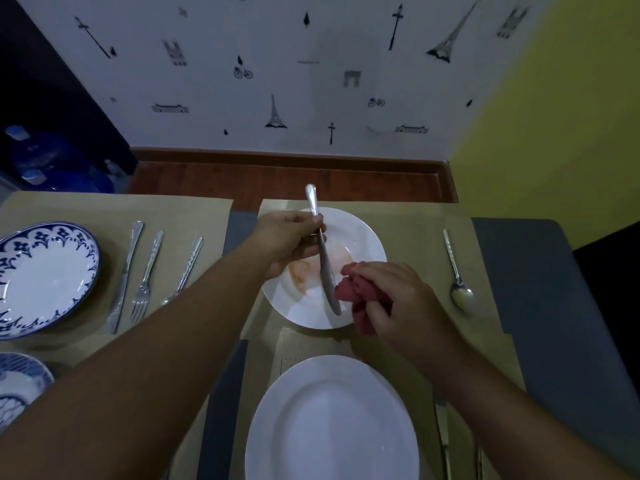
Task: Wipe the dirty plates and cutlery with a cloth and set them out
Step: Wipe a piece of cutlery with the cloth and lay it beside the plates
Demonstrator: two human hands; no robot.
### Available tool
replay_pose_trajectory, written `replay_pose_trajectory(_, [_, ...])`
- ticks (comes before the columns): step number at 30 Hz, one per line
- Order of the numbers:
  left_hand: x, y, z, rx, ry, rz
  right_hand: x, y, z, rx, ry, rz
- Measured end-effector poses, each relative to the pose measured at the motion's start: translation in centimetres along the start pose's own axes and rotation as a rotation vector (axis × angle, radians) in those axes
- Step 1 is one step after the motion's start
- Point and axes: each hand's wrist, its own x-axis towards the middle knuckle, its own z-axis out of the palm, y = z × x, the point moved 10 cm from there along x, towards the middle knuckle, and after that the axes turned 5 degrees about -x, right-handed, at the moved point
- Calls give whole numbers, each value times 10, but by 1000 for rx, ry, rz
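Risks a slipped knife [325, 268] if the cloth [353, 292] drags hard against the handle pinch of the left hand [291, 237]; risks fresh smears if the blade dips onto the dirty plate [363, 237] beneath. Hangs over that plate, blade end touching the cloth, bunched in the curled fingers of the right hand [398, 303].

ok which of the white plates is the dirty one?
The far white plate, under the held knife: orange smears on it. The near white plate looks clean.
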Motion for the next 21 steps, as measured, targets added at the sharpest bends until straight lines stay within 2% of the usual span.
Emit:
replay_pose_trajectory(7, [4,-11,70,95,-9,46,-31,38,-25,19,30,107])
replay_pose_trajectory(13, [16,-31,128,306,35,95,-64,86,-49,5,69,218])
replay_pose_trajectory(21, [41,-66,175,484,67,76,-84,123,-65,40,105,217])
